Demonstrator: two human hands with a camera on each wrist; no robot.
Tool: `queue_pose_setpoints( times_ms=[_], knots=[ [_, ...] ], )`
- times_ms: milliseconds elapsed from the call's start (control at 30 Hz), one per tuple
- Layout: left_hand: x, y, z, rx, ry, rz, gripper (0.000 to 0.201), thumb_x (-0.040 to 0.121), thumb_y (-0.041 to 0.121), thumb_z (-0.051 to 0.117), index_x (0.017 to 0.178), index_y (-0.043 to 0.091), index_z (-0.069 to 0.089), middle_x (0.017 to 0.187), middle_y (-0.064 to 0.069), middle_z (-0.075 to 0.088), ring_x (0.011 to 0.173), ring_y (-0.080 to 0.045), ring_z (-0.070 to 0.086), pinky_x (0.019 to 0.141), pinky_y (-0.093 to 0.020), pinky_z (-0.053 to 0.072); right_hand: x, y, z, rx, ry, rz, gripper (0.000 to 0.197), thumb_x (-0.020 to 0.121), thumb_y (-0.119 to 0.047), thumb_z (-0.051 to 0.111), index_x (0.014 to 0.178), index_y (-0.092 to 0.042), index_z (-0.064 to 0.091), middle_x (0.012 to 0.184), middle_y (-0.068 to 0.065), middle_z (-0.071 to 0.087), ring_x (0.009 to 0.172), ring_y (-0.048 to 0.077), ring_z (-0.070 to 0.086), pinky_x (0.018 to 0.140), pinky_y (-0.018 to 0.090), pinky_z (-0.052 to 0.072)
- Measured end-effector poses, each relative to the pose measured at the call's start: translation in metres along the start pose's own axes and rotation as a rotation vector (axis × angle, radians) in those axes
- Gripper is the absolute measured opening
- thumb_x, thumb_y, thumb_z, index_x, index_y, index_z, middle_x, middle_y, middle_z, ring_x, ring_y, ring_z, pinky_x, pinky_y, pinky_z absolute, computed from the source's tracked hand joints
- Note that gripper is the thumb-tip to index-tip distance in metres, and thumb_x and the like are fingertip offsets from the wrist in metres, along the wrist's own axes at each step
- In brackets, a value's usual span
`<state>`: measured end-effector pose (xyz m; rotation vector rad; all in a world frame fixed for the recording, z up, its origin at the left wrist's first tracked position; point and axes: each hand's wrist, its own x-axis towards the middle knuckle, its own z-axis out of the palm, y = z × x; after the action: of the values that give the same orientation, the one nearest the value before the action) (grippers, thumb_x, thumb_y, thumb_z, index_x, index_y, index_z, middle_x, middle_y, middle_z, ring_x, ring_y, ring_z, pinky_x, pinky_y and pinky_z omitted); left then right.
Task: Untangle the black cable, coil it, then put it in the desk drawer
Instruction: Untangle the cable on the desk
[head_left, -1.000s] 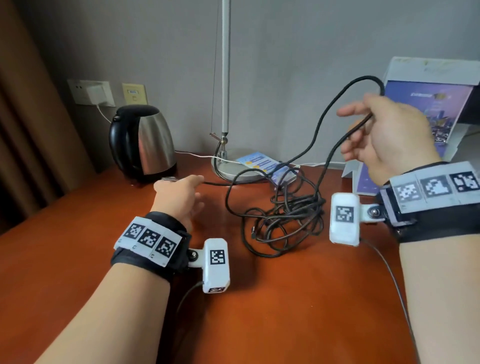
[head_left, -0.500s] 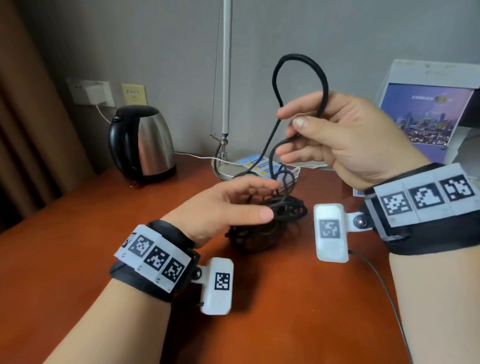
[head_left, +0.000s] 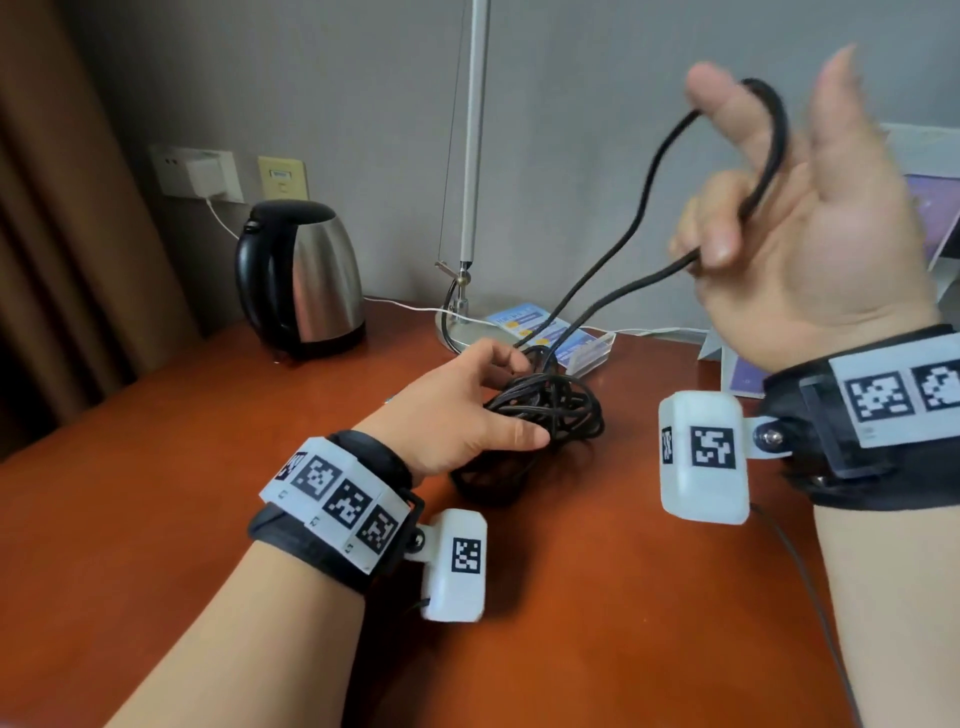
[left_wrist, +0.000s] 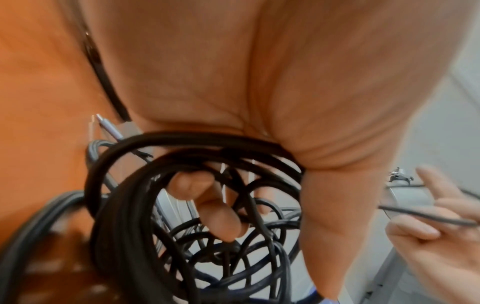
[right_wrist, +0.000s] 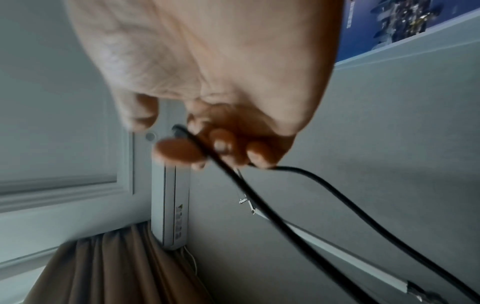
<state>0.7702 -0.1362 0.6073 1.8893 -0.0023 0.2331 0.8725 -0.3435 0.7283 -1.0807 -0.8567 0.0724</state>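
Note:
The black cable (head_left: 545, 410) lies in a tangled bundle on the brown desk (head_left: 156, 519). My left hand (head_left: 483, 410) grips that bundle from the left. In the left wrist view its fingers (left_wrist: 205, 201) curl through the cable's loops (left_wrist: 124, 205). My right hand (head_left: 810, 249) is raised at the upper right, palm toward me, with a loop of the cable (head_left: 774, 135) pinched between its curled fingers. Two strands hang from it down to the bundle. The right wrist view shows the right hand's fingers (right_wrist: 221, 144) closed on the cable (right_wrist: 337, 195). No drawer is in view.
A steel and black kettle (head_left: 301, 280) stands at the back left, below a wall socket with a white charger (head_left: 208, 176). Behind the bundle are a lamp pole (head_left: 470, 156) and a blue card pack (head_left: 550, 332). A brochure stand (head_left: 930, 208) is at the far right.
The cable, spread out a second ago, is now gathered into a bundle under my left hand. My right hand has lifted the loop higher and to the right, palm turned toward me.

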Motion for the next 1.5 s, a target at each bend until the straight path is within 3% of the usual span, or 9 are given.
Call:
queue_pose_setpoints(
  times_ms=[133,233,333,500,700,967,1167,1333,1500],
  knots=[
    [0.002,-0.002,-0.003,0.044,0.076,-0.029,0.056,0.058,0.040,0.091,0.106,0.024,0.065,0.094,0.009,0.074,0.081,-0.013,0.067,0.090,-0.050,0.057,0.007,-0.001,-0.016,-0.094,0.244,-0.243,0.039,0.100,-0.040,0.054,0.127,-0.017,0.071,0.120,-0.002,0.073,0.104,0.018,0.064,0.089,0.033,0.042],
    [0.004,-0.003,-0.004,-0.003,0.111,-0.058,0.054,0.058,0.037,0.091,0.103,0.022,0.066,0.092,0.004,0.076,0.079,-0.016,0.068,0.085,-0.046,0.059,0.012,-0.002,-0.031,-0.299,0.146,-0.436,0.020,0.098,-0.035,0.063,0.112,-0.040,0.078,0.162,0.021,0.033,0.149,0.037,0.033,0.121,0.053,0.030],
    [0.005,-0.004,-0.004,-0.030,0.108,-0.076,0.047,0.064,0.028,0.090,0.104,0.020,0.067,0.086,0.003,0.075,0.073,-0.015,0.067,0.068,-0.031,0.055,0.018,0.000,-0.035,-0.321,0.124,-0.500,0.034,0.093,-0.030,0.073,0.127,-0.024,0.072,0.166,0.022,0.021,0.153,0.044,0.018,0.124,0.060,0.017],
    [0.004,-0.001,-0.004,-0.115,0.173,-0.085,0.016,0.086,0.001,0.073,0.094,0.015,0.071,0.071,0.002,0.064,0.058,-0.013,0.054,0.047,-0.014,0.040,0.010,0.016,-0.012,-0.259,0.160,-0.170,0.023,0.092,-0.014,0.062,0.104,-0.026,0.077,0.123,-0.002,0.073,0.121,0.025,0.063,0.088,0.030,0.046],
    [0.005,0.000,-0.006,-0.264,0.136,-0.092,0.011,0.089,0.002,0.064,0.097,0.002,0.072,0.077,-0.008,0.055,0.058,-0.013,0.045,0.056,-0.026,0.026,0.005,0.047,-0.014,-0.836,-0.122,0.388,0.019,0.093,-0.013,0.063,0.087,-0.023,0.077,0.096,0.007,0.078,0.088,0.022,0.074,0.072,0.030,0.053],
    [0.002,0.003,-0.003,-0.304,0.105,-0.091,0.020,0.094,-0.003,0.059,0.108,0.006,0.071,0.075,0.000,0.062,0.057,-0.011,0.048,0.048,-0.022,0.028,-0.005,0.060,0.008,-0.962,-0.301,0.284,0.008,0.090,-0.022,0.071,0.086,-0.023,0.077,0.079,-0.007,0.075,0.075,0.010,0.069,0.077,0.033,0.055],
    [-0.001,0.008,0.001,-0.390,0.129,-0.100,0.022,0.105,0.009,0.052,0.115,0.006,0.072,0.101,-0.019,0.075,0.067,-0.021,0.070,0.054,-0.025,0.046,-0.018,0.044,0.037,-0.996,-0.495,0.368,0.015,0.089,-0.026,0.069,0.083,-0.016,0.078,0.062,-0.001,0.068,0.047,0.005,0.054,0.046,0.018,0.039],
    [0.001,0.008,0.003,-0.453,0.200,-0.131,0.024,0.109,0.010,0.046,0.114,0.004,0.069,0.095,-0.017,0.076,0.067,-0.024,0.073,0.055,-0.026,0.058,-0.017,0.064,0.049,-1.332,-0.378,0.243,0.028,0.088,-0.031,0.064,0.078,-0.005,0.071,0.063,0.015,0.061,0.052,0.024,0.053,0.054,0.038,0.050],
    [0.002,0.007,0.006,-0.472,0.202,-0.128,0.017,0.107,0.006,0.049,0.116,0.002,0.063,0.093,-0.014,0.076,0.076,-0.030,0.076,0.058,-0.030,0.063,-0.024,0.073,0.057,-1.509,-0.310,0.264,0.039,0.084,-0.042,0.064,0.060,-0.012,0.066,0.051,0.002,0.053,0.059,0.021,0.056,0.054,0.032,0.044]
  ],
)
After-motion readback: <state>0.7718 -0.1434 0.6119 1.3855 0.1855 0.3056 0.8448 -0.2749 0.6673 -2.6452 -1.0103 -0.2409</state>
